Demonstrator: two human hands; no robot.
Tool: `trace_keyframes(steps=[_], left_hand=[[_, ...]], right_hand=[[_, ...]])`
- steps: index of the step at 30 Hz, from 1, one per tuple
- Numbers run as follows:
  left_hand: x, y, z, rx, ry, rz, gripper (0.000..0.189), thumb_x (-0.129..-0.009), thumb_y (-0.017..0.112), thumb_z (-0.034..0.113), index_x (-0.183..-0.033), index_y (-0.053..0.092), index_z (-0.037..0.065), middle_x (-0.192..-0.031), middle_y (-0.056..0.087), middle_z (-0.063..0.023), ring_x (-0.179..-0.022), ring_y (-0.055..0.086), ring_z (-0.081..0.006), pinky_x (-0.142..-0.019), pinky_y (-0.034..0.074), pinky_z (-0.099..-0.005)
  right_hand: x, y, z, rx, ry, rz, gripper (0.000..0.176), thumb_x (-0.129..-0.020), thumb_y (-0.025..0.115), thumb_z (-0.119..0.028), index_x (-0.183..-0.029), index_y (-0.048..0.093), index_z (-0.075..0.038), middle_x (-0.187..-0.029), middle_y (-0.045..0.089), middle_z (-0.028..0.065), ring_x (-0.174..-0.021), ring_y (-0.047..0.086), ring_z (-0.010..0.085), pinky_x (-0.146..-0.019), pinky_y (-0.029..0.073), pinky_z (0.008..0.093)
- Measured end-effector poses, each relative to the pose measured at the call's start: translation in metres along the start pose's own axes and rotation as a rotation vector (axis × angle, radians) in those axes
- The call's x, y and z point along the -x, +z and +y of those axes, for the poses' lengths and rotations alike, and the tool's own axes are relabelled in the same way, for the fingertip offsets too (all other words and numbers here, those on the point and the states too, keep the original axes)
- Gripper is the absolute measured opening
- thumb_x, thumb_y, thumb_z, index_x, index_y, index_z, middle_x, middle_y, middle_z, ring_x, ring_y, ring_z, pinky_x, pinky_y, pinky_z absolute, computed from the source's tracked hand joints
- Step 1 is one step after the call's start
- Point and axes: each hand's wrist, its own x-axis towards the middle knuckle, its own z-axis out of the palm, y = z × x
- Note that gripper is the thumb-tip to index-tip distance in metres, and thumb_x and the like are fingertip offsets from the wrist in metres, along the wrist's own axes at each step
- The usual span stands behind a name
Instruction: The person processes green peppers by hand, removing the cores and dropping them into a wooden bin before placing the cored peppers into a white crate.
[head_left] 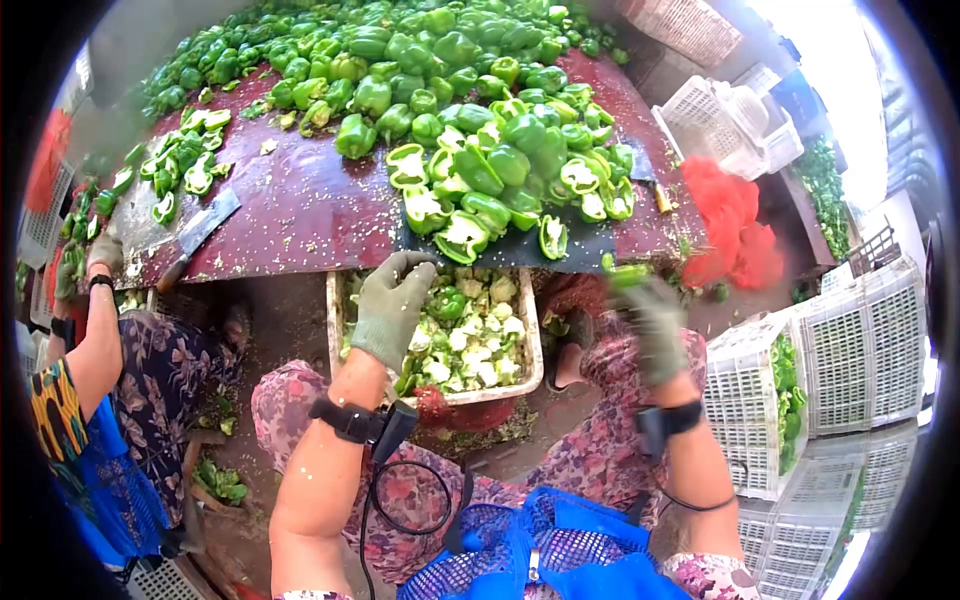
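My left hand (pixel 392 308), in a grey-green glove, hovers over the near rim of the table at the crate's left side. Its fingers are apart and slightly curled, with nothing visible in them. My right hand (pixel 648 325), gloved too and smeared by motion, is off to the right, closed on a green bell pepper piece (pixel 625 272) at its fingertips. Between the hands stands a white crate (pixel 537 345) holding pale pepper cores (pixel 480 345) and a green pepper (pixel 447 302). Halved bell peppers (pixel 463 236) lie on the dark board just beyond.
Whole green peppers (pixel 400 50) are heaped across the red table (pixel 310 215). A cleaver (pixel 208 222) lies at left, and a knife handle (pixel 662 199) shows at right. Red netting (pixel 730 220) and white crates (pixel 850 350) are to the right. A co-worker's gloved hand (pixel 104 252) is far left.
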Motion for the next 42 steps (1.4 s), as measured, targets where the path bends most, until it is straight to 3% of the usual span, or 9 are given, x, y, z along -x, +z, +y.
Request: trace_keyframes(steps=[6, 7, 8, 11, 13, 18, 29, 34, 42], left_hand=[[0.012, -0.001, 0.011, 0.113, 0.018, 0.048, 0.022, -0.09, 0.061, 0.015, -0.107, 0.062, 0.001, -0.089, 0.065, -0.004, -0.079, 0.061, -0.0099, -0.071, 0.048, -0.0223], [0.011, -0.002, 0.012, 0.132, 0.026, 0.056, 0.022, -0.09, 0.062, 0.015, -0.107, 0.062, 0.001, -0.089, 0.065, -0.0038, -0.079, 0.06, -0.0098, -0.071, 0.048, -0.0225], [0.01, -0.001, 0.014, 0.124, 0.037, 0.074, 0.022, -0.09, 0.062, 0.015, -0.107, 0.062, 0.001, -0.089, 0.065, -0.0034, -0.079, 0.06, -0.0096, -0.071, 0.048, -0.0225], [0.002, -0.004, 0.002, 0.1, 0.071, 0.066, 0.022, -0.09, 0.062, 0.015, -0.107, 0.062, 0.001, -0.09, 0.064, -0.0037, -0.077, 0.059, -0.009, -0.07, 0.048, -0.022], [0.001, -0.004, 0.002, 0.085, 0.035, 0.075, 0.021, -0.09, 0.062, 0.015, -0.106, 0.062, 0.002, -0.089, 0.064, -0.0037, -0.075, 0.058, -0.009, -0.069, 0.048, -0.0219], [-0.005, -0.014, -0.002, 0.079, 0.059, 0.113, 0.021, -0.091, 0.06, 0.016, -0.106, 0.062, 0.001, -0.09, 0.065, -0.004, -0.075, 0.059, -0.0083, -0.067, 0.047, -0.0213], [-0.007, -0.004, 0.001, -0.05, 0.081, 0.153, 0.025, -0.085, 0.061, 0.022, -0.098, 0.067, 0.002, -0.078, 0.065, -0.0072, -0.071, 0.059, -0.0148, -0.068, 0.048, -0.0299], [-0.017, 0.008, -0.022, -0.206, 0.058, 0.164, 0.032, -0.079, 0.061, 0.027, -0.1, 0.067, 0.003, -0.087, 0.068, -0.016, -0.081, 0.065, -0.0244, -0.075, 0.05, -0.035], [-0.012, 0.003, -0.012, -0.412, 0.057, 0.144, 0.036, -0.079, 0.059, 0.03, -0.103, 0.067, 0.004, -0.1, 0.066, -0.0206, -0.094, 0.064, -0.0336, -0.084, 0.049, -0.0394]], right_hand=[[0.005, -0.293, 0.051, -0.816, -0.318, 0.657, 0.034, -0.099, 0.041, -0.029, -0.111, 0.057, -0.002, -0.12, 0.06, 0.0168, -0.103, 0.06, 0.0236, -0.087, 0.052, 0.0347], [0.005, -0.288, 0.039, -0.941, -0.197, 0.756, 0.035, -0.1, 0.04, -0.03, -0.113, 0.055, -0.001, -0.124, 0.059, 0.0177, -0.105, 0.059, 0.0238, -0.087, 0.052, 0.0339], [-0.004, -0.264, 0.05, -0.552, -0.5, 0.293, 0.033, -0.098, 0.048, -0.03, -0.114, 0.055, -0.002, -0.11, 0.065, 0.0134, -0.093, 0.063, 0.0196, -0.077, 0.054, 0.0294], [-0.026, -0.087, -0.011, -0.251, -0.092, 0.253, 0.024, -0.092, 0.061, -0.028, -0.11, 0.063, -0.014, -0.1, 0.067, 0.0029, -0.078, 0.062, 0.01, -0.064, 0.049, 0.0234], [-0.032, 0.01, -0.015, 0.119, 0.064, 0.088, 0.029, -0.086, 0.068, -0.022, -0.112, 0.067, -0.011, -0.109, 0.067, 0.0064, -0.098, 0.063, 0.0159, -0.082, 0.051, 0.0285], [-0.069, 0.155, 0.039, 1.026, -0.693, -0.291, 0.036, -0.08, 0.063, -0.012, -0.116, 0.061, -0.012, -0.122, 0.058, 0.0145, -0.112, 0.055, 0.0303, -0.094, 0.044, 0.0418], [-0.104, 0.153, 0.048, 1.219, -0.774, -0.456, 0.023, -0.078, 0.061, -0.012, -0.101, 0.062, -0.012, -0.106, 0.059, 0.0095, -0.104, 0.054, 0.0297, -0.091, 0.042, 0.0417], [-0.085, 0.154, 0.065, 1.237, -0.643, -0.45, 0.063, -0.079, 0.063, -0.017, -0.137, 0.04, -0.011, -0.137, 0.044, 0.0163, -0.118, 0.049, 0.0314, -0.099, 0.039, 0.0413], [-0.082, 0.184, 0.094, 1.199, -0.659, -0.193, 0.047, -0.078, 0.066, -0.026, -0.124, 0.057, -0.019, -0.095, 0.059, 0.0091, -0.094, 0.057, 0.0278, -0.081, 0.045, 0.0407]])
